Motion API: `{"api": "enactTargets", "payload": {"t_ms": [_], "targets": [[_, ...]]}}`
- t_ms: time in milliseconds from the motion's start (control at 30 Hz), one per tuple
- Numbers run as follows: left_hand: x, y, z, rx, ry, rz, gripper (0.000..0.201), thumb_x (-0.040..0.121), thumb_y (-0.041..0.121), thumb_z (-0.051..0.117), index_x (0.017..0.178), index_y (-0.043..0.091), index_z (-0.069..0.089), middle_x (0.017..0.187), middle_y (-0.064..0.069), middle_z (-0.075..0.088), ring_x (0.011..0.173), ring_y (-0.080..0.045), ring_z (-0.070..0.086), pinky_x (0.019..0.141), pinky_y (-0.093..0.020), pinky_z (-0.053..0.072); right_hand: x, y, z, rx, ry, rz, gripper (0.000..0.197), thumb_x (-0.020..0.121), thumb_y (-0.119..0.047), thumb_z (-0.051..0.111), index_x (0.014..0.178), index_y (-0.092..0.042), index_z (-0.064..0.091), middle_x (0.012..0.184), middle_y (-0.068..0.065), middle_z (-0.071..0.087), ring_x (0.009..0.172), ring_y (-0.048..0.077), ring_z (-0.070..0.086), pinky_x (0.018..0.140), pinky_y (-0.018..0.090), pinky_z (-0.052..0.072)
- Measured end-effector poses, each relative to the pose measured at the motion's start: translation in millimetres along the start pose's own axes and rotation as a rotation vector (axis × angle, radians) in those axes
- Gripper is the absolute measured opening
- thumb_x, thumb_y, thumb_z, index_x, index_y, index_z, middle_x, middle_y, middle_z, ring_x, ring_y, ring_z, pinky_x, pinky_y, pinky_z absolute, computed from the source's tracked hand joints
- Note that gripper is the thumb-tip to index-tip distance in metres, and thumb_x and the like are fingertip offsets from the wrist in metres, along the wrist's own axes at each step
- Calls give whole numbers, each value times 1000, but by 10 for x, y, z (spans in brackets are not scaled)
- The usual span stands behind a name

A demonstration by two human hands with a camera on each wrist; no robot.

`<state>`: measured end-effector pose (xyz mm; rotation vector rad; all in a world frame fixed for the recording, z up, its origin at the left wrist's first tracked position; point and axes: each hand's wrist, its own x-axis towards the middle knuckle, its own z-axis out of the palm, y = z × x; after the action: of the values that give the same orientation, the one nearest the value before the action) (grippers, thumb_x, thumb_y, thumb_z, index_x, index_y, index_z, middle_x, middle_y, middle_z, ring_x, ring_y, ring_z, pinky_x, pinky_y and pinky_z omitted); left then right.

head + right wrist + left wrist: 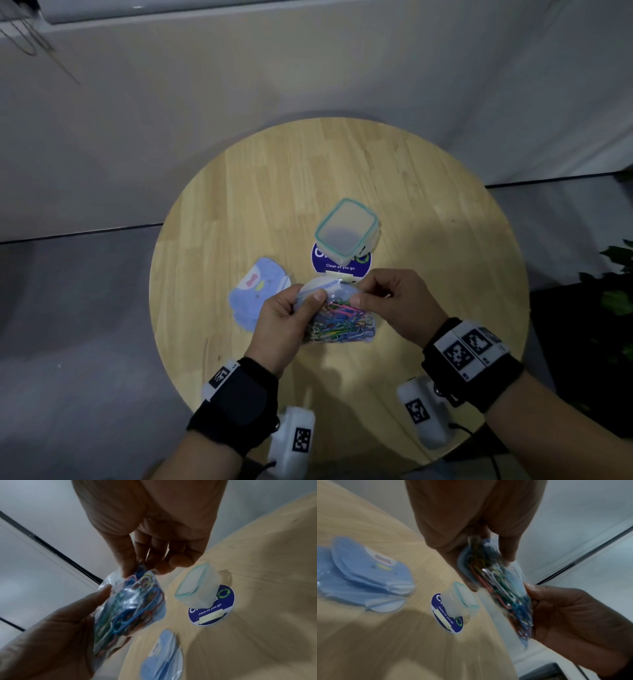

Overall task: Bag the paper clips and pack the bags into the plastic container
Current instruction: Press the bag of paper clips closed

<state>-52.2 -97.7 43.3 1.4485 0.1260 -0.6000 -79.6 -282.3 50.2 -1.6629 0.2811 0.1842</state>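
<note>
Nearest the person, both hands hold one small clear bag (pixel 339 318) stuffed with coloured paper clips (pixel 342 323), lifted just above the near part of the round wooden bench (pixel 445 274). The left hand (pixel 287 322) cradles the bag's body, its fingers (pixel 467 566) curled behind the plastic and the thumb pressed on the front. The right hand (pixel 394 301) pinches the top edge between thumb and forefinger, its other fingers (pixel 180 559) folded loosely and holding nothing.

The step in hand looks like closing the bag's mouth (whether the seal is already partly shut cannot be told). To do it well, I would keep the bag upright in the left hand so the clips settle low and stay clear of the closure, since one wire loop caught in the strip would probably stop it from sealing. The right thumb and forefinger should run along the top from one corner to the other, pressing firmly, while the left hand squeezes gently to push out trapped air; a flatter bag will likely fit the box more easily.

Just beyond the hands, to the left, lies a stack of blue printed bags (pixel 260 294), apparently spares. Farther back, at the bench's middle, the plastic container (pixel 347 229) stands on a round blue sticker (pixel 342 267) with its teal-rimmed lid (pixel 346 224) on top (the latches look undone), so it must be opened before the bag goes in.
</note>
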Motion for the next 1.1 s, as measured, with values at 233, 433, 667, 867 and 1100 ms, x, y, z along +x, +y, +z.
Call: {"api": "enactTargets", "payload": {"t_ms": [233,433,667,867,1100], "targets": [[74,100,-70,84,-125,-33,18,78,1,72,96,-2,72,81,-12,72,70,-17,66,63,-26,53,12,41,9,85,-8,54,13,62,-10,72,53,-9,62,55,10,56,57,16,50,57,27,42],[98,134,-48,116,-140,-97,9,75,3,74,84,5,74,68,-3,71,61,-13,64,56,-20,50,6,25,11,93,-47,83,16,59,-8,71,49,-15,60,48,-3,56,52,13,49,54,23,42],[118,159,-44,95,-103,-113,11,74,2,73,85,0,73,65,-4,69,59,-13,62,55,-19,48,-2,-32,2,-98,-86,46,23,72,-1,73,56,-10,59,51,-4,55,49,3,44,52,14,37],[51,135,32,106,-108,-113,10,78,-5,68,81,3,73,63,-2,69,57,-12,62,53,-20,48,23,-94,30,-232,-106,27,17,75,-3,69,61,-8,63,57,3,58,53,7,46,57,22,39],[21,145,45,110,-147,-148,9,75,4,73,82,10,76,73,-9,72,66,-19,67,61,-28,53,-15,-2,106,-425,-33,-67,9,77,-15,57,68,-14,56,63,10,59,60,23,52,60,36,43]]}}
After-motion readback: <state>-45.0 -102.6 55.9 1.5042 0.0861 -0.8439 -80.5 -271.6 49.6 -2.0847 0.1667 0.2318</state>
